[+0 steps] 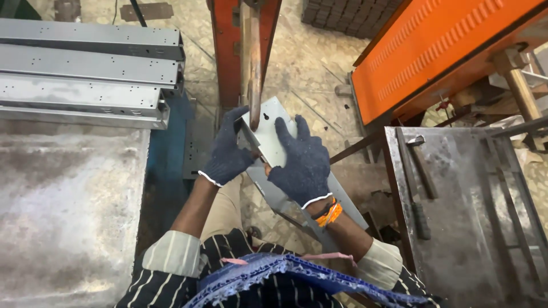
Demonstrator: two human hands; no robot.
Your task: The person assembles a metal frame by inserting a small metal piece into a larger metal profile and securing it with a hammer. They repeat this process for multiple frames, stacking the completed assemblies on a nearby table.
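My left hand [228,153] and right hand [301,162], both in dark knit gloves, grip a small grey metal plate [267,140] w/ fingers curled on its edges. It sits on a long grey sheet-metal piece [285,197], right under the copper electrode [254,74] of the orange machine [227,51]. Grey channels [85,80] stacked far left; hammer [421,165] on bench [456,239] at right.

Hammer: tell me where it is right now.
In the head view, the hammer lies on the grey metal table at the person's right, apart from both gloved hands, below the orange machine. The right hand is its nearer hand.
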